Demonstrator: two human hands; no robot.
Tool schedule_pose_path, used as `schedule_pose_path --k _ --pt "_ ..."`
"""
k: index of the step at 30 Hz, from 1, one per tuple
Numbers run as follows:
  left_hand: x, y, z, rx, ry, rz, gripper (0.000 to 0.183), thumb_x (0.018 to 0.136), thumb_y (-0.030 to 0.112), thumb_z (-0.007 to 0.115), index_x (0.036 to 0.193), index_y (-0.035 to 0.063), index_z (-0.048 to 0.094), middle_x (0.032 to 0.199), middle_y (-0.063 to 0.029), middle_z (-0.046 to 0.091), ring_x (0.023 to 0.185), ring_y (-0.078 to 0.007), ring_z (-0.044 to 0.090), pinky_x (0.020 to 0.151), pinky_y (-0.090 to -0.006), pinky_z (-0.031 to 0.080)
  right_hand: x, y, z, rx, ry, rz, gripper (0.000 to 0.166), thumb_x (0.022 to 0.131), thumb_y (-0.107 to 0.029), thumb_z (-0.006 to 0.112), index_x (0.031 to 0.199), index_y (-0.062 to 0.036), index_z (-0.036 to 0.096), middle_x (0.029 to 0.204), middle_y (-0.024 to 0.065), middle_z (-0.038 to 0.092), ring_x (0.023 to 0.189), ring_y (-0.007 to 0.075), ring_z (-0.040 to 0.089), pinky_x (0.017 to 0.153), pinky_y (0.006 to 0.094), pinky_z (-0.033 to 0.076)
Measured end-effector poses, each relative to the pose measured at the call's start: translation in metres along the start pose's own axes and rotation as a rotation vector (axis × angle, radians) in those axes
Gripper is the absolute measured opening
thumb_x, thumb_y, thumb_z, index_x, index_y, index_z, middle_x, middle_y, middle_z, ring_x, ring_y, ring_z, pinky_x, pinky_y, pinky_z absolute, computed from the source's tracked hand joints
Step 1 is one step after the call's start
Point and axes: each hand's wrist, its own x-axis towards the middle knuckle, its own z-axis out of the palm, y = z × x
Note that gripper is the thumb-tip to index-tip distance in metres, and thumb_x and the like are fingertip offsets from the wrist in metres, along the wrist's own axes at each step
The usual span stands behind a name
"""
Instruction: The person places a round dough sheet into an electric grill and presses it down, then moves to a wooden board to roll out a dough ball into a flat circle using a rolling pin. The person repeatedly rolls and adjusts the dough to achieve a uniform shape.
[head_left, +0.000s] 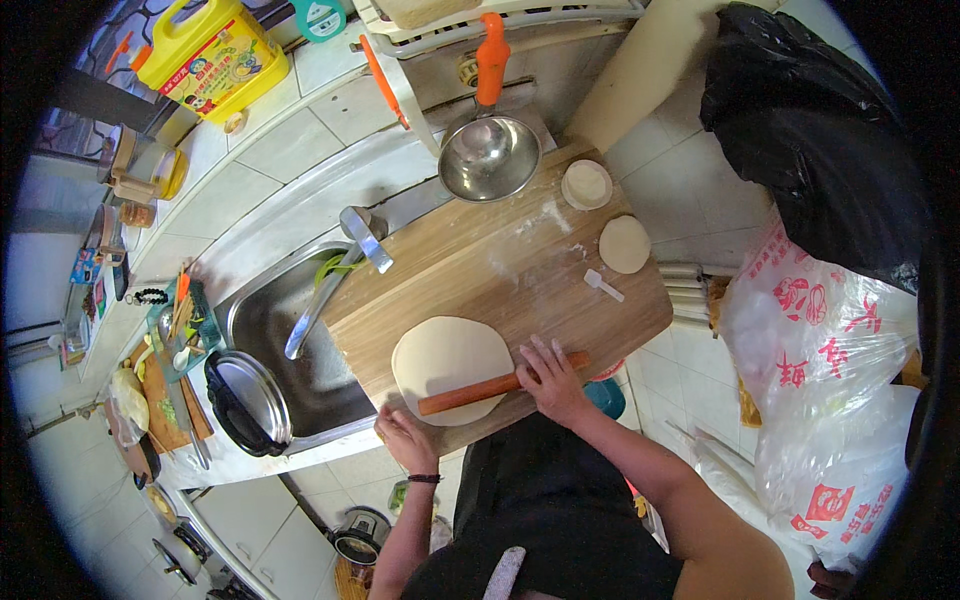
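Observation:
A large flat round of dough (450, 360) lies near the front left of a wooden board (442, 262). Across its lower part rests a reddish-brown wooden rolling pin (472, 394). My right hand (553, 381) lies over the pin's right part, fingers draped across it. By the board's front left corner, my left hand (409, 439) sits close to the dough's edge and the pin's left end; its fingers are partly curled, and I cannot tell if they grip anything. A smaller dough disc (625, 244), a white bowl of flour (586, 185) and a white scoop (603, 286) are on the board's right side.
The board overlaps a steel sink (322, 405) with a faucet (322, 300). A steel ladle (491, 161) hangs over the board's back edge. A lid (251, 405) stands left of the sink, beside a knife (187, 420). Plastic bags (817, 360) fill the right side.

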Motion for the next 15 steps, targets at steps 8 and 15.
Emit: schedule_pose_path --k 8,15 --pt "0.046 0.025 0.042 0.418 -0.131 0.438 0.055 0.098 0.023 0.032 0.148 0.0005 0.023 0.155 -0.0166 0.021 0.144 -0.0361 0.017 0.117 -0.0495 0.007 0.043 -0.030 0.013 -0.079 -0.089 0.387 0.061 0.095 -0.036 0.045 0.143 0.0004 0.034 0.150 0.0171 0.031 0.141 0.0312 0.026 0.113 0.0552 0.015" --pt "0.153 0.078 0.060 0.140 0.017 0.599 0.057 0.095 0.020 0.040 0.145 -0.0046 0.027 0.152 -0.0222 0.025 0.142 -0.0368 0.022 0.116 -0.0494 0.014 0.162 0.003 0.013 -0.071 0.158 0.622 0.060 0.096 -0.032 0.041 0.143 0.0027 0.031 0.150 0.0209 0.028 0.141 0.0337 0.023 0.114 0.0560 0.012"
